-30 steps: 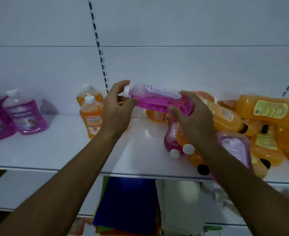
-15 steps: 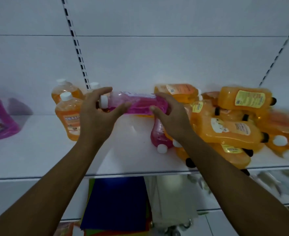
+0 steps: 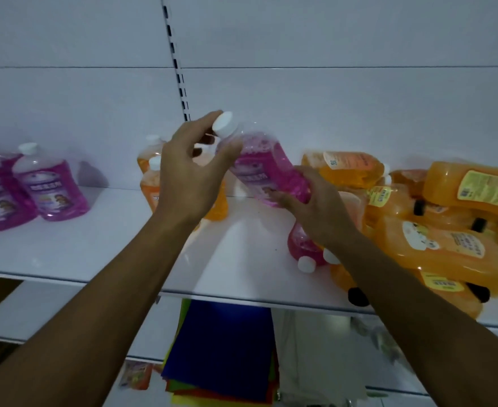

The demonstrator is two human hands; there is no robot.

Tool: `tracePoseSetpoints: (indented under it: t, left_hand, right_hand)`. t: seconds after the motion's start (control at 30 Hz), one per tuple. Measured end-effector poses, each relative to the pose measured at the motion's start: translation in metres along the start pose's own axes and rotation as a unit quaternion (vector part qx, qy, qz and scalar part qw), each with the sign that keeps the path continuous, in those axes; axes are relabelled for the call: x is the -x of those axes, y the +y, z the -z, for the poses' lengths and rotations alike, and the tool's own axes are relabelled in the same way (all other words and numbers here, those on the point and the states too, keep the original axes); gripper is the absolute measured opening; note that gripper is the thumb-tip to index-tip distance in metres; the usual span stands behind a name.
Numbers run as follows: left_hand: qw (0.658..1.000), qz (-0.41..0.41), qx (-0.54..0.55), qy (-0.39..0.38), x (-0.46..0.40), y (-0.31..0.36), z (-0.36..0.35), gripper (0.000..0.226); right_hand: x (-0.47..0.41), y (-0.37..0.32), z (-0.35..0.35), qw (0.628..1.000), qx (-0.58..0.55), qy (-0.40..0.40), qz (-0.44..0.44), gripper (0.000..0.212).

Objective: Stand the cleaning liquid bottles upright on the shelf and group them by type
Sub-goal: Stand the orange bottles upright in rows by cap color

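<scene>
Pink bottle (image 3: 266,168) — white cap, labelled, tilted, foamy inside.

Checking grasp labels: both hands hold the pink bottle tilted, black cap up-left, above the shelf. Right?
Not quite: the head view shows the pink bottle's cap is white, not black. The rest holds: left hand and right hand hold it tilted, cap up-left, above the shelf.

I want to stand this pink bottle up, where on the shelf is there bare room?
Bare shelf lies between the upright pink bottles at left and the upright orange bottles; another patch lies in front, under the held pink bottle. The right side is crowded by the orange pile.
</scene>
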State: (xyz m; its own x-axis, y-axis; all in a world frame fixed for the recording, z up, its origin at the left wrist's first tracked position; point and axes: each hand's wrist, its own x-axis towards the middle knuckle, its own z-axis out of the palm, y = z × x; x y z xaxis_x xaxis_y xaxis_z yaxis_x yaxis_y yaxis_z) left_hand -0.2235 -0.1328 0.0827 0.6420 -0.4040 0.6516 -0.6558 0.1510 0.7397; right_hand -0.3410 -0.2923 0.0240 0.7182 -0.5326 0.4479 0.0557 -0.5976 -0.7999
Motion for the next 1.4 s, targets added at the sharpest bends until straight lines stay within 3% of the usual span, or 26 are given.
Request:
tracePoseSetpoints:
  t: [0.1, 0.17, 0.3, 0.5, 0.93, 1.03, 1.2, 1.4]
  left_hand:
    - [0.998, 0.0, 0.049, -0.035, -0.007, 0.008, 0.008, 0.052]
    - [0.995, 0.0, 0.085, -0.044, -0.01, 0.012, 0.018, 0.055]
    - [0.997, 0.002, 0.082, 0.003, -0.015, 0.009, 0.055, 0.045]
    - [0.997, 0.035, 0.029, 0.062, -0.008, -0.021, 0.141, 0.045]
    - [0.979, 0.117, -0.093, 0.14, 0.017, -0.105, 0.304, 0.045]
    - [0.976, 0.127, -0.1, 0.143, 0.018, -0.122, 0.316, 0.041]
    - [0.969, 0.139, -0.13, 0.155, 0.015, -0.15, 0.324, 0.055]
    - [0.969, 0.137, -0.155, 0.137, -0.003, -0.176, 0.325, 0.049]
  right_hand:
    - [-0.006, -0.019, -0.005, 0.998, -0.047, -0.043, 0.009, 0.053]
    - [-0.01, -0.032, -0.013, 0.993, -0.085, -0.082, 0.006, 0.052]
    - [-0.012, -0.055, -0.048, 0.971, -0.178, -0.157, -0.022, 0.036]
    - [-0.009, -0.085, -0.143, 0.954, -0.198, -0.225, -0.013, 0.053]
    - [-0.012, -0.12, -0.34, 0.949, -0.138, -0.282, -0.014, 0.034]
    - [-0.017, -0.117, -0.366, 0.948, -0.133, -0.288, -0.013, 0.041]
    - [-0.031, -0.106, -0.395, 0.946, -0.119, -0.301, -0.02, 0.056]
    - [-0.049, -0.094, -0.422, 0.956, -0.11, -0.27, -0.025, 0.063]
